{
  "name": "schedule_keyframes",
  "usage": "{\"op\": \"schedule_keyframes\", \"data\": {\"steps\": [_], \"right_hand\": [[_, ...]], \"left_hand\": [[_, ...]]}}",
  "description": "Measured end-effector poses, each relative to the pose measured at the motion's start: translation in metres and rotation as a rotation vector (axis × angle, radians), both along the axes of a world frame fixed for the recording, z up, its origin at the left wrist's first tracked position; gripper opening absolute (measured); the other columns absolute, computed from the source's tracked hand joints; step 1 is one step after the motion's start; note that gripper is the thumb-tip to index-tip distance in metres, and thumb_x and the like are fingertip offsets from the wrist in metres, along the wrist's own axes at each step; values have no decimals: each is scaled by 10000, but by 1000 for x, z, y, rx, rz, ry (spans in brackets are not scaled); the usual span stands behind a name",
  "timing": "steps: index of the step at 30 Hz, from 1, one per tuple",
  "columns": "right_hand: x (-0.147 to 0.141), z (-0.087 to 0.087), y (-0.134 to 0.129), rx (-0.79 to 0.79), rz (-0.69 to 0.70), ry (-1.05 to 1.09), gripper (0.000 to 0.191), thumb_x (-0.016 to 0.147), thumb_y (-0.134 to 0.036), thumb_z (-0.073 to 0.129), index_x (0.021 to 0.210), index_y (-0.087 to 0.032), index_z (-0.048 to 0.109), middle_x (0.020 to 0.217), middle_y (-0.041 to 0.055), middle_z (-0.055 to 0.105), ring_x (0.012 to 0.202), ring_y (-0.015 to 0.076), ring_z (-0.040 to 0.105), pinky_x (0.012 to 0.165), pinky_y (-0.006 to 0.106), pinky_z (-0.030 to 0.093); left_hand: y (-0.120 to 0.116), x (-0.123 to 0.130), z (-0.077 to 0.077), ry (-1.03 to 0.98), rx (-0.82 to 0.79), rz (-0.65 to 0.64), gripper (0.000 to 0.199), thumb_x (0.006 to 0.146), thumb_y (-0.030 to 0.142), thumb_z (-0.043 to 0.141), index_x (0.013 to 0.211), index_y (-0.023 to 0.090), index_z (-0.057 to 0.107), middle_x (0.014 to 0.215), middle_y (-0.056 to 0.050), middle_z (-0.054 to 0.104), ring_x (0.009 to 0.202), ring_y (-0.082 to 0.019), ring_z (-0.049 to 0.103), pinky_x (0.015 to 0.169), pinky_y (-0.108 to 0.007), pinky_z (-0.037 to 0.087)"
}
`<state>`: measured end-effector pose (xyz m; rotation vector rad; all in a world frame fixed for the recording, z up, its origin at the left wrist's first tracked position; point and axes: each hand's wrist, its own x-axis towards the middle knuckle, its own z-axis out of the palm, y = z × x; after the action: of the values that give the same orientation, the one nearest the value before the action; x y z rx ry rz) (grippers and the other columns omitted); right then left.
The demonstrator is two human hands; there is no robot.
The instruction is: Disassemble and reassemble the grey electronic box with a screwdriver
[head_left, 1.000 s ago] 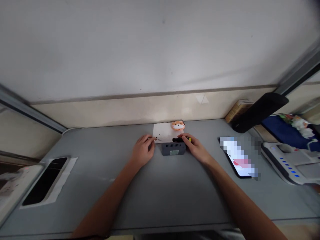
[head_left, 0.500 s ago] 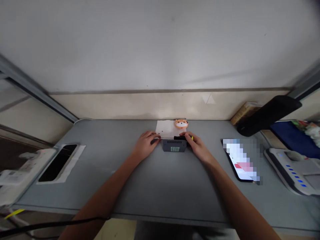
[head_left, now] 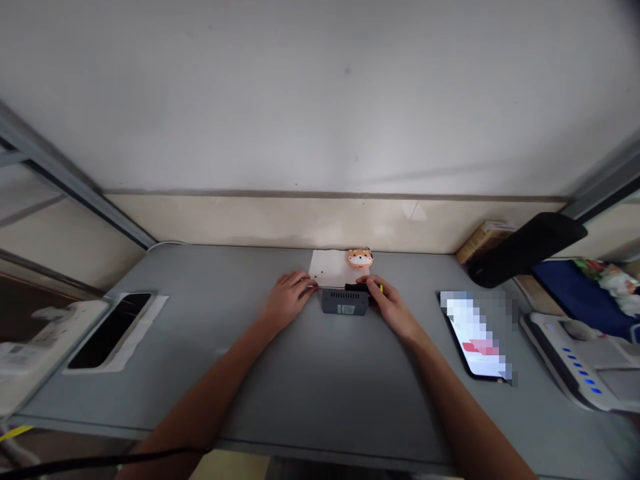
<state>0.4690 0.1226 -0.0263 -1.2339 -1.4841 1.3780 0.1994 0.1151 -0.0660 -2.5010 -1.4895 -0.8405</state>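
Note:
A small dark grey box [head_left: 345, 303] with a row of vent slots and a pale label stands on the table between my hands. My right hand [head_left: 387, 301] is closed around the black and yellow handle of a screwdriver [head_left: 355, 287], held level behind the box's top edge. Its thin shaft points left toward my left hand [head_left: 289, 298], whose fingertips are pinched by the tip; what they hold is too small to make out. Behind lies a white sheet of paper [head_left: 327, 263] with a few tiny dark bits on it, perhaps screws. An orange dog-faced case [head_left: 361, 258] rests on the sheet.
At the left, a dark phone [head_left: 113, 331] lies on white paper beside a white power strip [head_left: 55, 340]. On the right are a lit phone [head_left: 475, 340], a black cylinder [head_left: 530, 250] leaning by a box [head_left: 483, 240], and a white device with blue lights [head_left: 585, 360].
The camera has tipped up slightly, so the table sits lower in the picture. Both hands, the screwdriver and the grey box keep nearly the same places relative to each other.

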Motion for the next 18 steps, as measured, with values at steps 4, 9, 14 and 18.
{"op": "schedule_keyframes", "data": {"steps": [4,9,14,18], "right_hand": [[0,-1,0,12,-9,1,637,802,-823,584,1008,-241,740,924,56,716,794,211,601,698,315,470],[0,-1,-1,-16,-26,-11,670,792,-842,572,1025,-238,745,817,33,665,646,171,504,594,290,398],[0,0,0,8,-25,-13,693,765,-864,577,988,-230,747,830,43,667,693,182,521,611,292,407],[1,0,0,23,-28,-14,662,785,-847,576,976,-235,739,878,47,689,681,173,523,607,292,407]], "left_hand": [[-1,0,3,33,-24,1,251,1046,195,488,1044,240,734,998,-46,741,942,-205,679,886,-358,537],[-2,2,5,40,-40,-12,307,1018,101,456,1080,240,722,1009,-44,743,953,-204,682,872,-344,526],[-2,2,5,79,32,-39,260,1035,127,472,1039,215,716,973,-47,746,923,-200,688,860,-327,524],[-2,3,5,122,77,-63,271,1040,129,462,1024,212,719,966,-54,747,914,-202,694,867,-328,523]]}}
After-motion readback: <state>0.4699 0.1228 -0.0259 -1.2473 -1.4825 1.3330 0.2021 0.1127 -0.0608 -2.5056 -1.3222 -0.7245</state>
